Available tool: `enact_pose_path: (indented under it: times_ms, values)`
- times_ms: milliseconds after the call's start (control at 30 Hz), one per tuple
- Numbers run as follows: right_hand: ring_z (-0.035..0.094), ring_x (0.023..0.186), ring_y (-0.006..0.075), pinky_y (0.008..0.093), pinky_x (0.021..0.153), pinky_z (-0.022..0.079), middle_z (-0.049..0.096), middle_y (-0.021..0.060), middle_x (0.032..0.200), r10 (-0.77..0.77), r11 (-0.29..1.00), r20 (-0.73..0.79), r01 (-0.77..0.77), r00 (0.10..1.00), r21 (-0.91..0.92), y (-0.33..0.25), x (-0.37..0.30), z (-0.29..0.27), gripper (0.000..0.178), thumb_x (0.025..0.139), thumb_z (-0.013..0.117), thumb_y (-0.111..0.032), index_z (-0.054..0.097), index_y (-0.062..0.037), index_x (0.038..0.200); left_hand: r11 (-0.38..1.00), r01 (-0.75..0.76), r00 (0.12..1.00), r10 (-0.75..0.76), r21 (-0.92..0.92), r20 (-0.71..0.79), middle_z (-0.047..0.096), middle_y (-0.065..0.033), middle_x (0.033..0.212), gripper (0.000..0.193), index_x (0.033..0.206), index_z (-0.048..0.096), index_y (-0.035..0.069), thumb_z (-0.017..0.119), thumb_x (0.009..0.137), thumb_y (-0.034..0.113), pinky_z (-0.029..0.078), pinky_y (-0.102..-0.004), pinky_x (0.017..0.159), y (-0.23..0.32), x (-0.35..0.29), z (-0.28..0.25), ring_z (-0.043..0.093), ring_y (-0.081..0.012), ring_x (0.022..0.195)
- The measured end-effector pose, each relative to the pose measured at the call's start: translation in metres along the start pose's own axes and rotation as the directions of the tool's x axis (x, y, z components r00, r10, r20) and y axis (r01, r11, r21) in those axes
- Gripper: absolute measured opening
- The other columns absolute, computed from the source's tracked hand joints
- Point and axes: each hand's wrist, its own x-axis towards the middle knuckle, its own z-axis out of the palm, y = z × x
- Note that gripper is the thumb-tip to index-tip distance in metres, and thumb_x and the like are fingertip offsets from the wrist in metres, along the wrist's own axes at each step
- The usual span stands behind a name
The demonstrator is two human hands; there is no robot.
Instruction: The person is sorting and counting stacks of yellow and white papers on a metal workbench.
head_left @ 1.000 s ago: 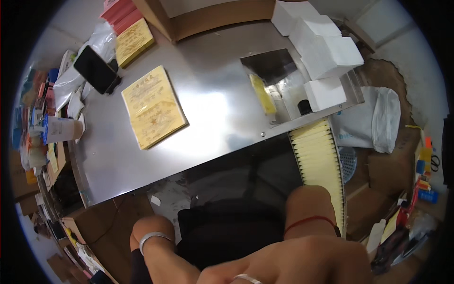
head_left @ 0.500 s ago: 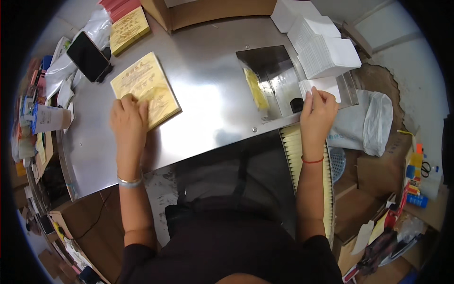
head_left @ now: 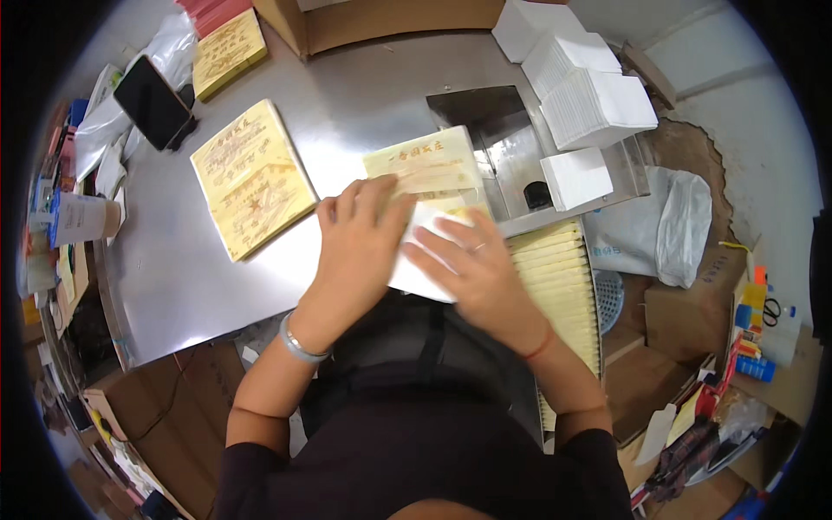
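Metal table [head_left: 173, 303], one, beneath and beyond both hands. Cardboard box [head_left: 390, 31], one, far side, well beyond the grip. Long row of pale yellow folded pieces [head_left: 559, 282], one, just right of the right hand and running under its forearm. White paper stacks [head_left: 576, 186], four, right of the grip, the nearest being the lowest. Yellow printed piles, two: the nearer pile [head_left: 253, 186] left of the left hand, apart from it; the farther pile [head_left: 230, 54] beyond that.

Left hand [head_left: 362, 234]: fingers forward, over the near edge of one yellow printed sheet [head_left: 425, 160] and against one white paper [head_left: 425, 277]. Right hand [head_left: 472, 269]: blurred, fingers spread over the right part of the white paper. Cannot tell if either pinches. Yellow sheet lies just beyond the fingertips; white paper between and below the hands.

Smaller: phone [head_left: 152, 100], one, and cup [head_left: 85, 217], one, both well left of the left hand; black piece [head_left: 537, 196], one, beyond the right hand.

Half a second ago: left hand at the nearer pile, right at the lowest white stack. Now together, the yellow sheet and white paper at them.
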Motion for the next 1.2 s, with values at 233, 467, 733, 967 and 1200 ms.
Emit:
enact_pose_path:
  times_ms: [233, 467, 733, 967, 1200]
  values:
    - [0.056, 0.106, 0.029, 0.0534, 0.108, 0.031, 0.062, 0.0101, 0.102, 0.024, 0.992, 0.187, -0.047, 0.982, 0.115, 0.015, 0.052, 0.011, 0.026, 0.077, 0.06, -0.001, 0.068, -0.0037, 0.101, 0.993, -0.115, 0.968, 0.111, -0.002, -0.223, 0.044, -0.0188, 0.133, 0.035, 0.107, 0.063, 0.013, 0.072, 0.074, 0.011, 0.032, -0.0558, 0.099, 0.014, -0.003, 0.008, 0.037, -0.0454, 0.128]
    - [0.054, 0.091, 0.0311, 0.0428, 0.08, 0.046, 0.059, 0.0131, 0.097, 0.301, 0.797, -0.418, -0.467, 0.857, -0.383, 0.071, 0.005, -0.023, 0.023, 0.078, 0.059, 0.003, 0.069, 0.0034, 0.099, 0.993, -0.095, 0.995, 0.097, 0.065, -0.025, 0.048, -0.0086, 0.1, 0.045, 0.112, 0.063, 0.015, 0.078, 0.071, 0.028, 0.038, -0.0384, 0.078, 0.005, 0.011, 0.001, 0.047, -0.0273, 0.094]
    - [0.054, 0.095, 0.0323, 0.0421, 0.082, 0.046, 0.06, 0.0134, 0.104, 0.317, 0.871, -0.342, -0.415, 0.884, -0.264, 0.098, -0.011, -0.05, 0.031, 0.076, 0.059, 0.004, 0.067, 0.0024, 0.106, 0.971, -0.088, 0.994, 0.072, 0.221, 0.081, 0.05, -0.0243, 0.131, 0.051, 0.102, 0.062, 0.006, 0.075, 0.071, 0.045, 0.044, -0.0458, 0.086, 0.016, 0.037, -0.007, 0.051, -0.0309, 0.109]
    - [0.065, 0.094, 0.0296, 0.0504, 0.1, 0.042, 0.066, 0.0152, 0.108, -0.061, 0.986, 0.157, 0.084, 0.986, -0.146, -0.021, 0.025, -0.013, 0.023, 0.081, 0.06, -0.01, 0.067, -0.0044, 0.101, 0.979, -0.188, 0.982, 0.188, 0.081, 0.001, 0.044, -0.017, 0.14, 0.071, 0.132, 0.054, 0.013, 0.08, 0.066, 0.011, 0.052, -0.0374, 0.075, -0.018, 0.018, 0.0, 0.063, -0.0326, 0.089]
    - [0.065, 0.074, 0.037, 0.0459, 0.066, 0.053, 0.066, 0.021, 0.075, 0.384, 0.915, 0.239, -0.333, 0.892, -0.227, 0.049, 0.07, 0.013, 0.021, 0.083, 0.064, -0.026, 0.067, -0.0046, 0.085, 0.84, -0.264, 0.962, 0.263, -0.475, -0.069, 0.043, -0.0245, 0.138, 0.055, 0.13, 0.053, 0.007, 0.068, 0.077, 0.003, 0.055, -0.0394, 0.077, 0.039, 0.032, -0.011, 0.064, -0.034, 0.091]
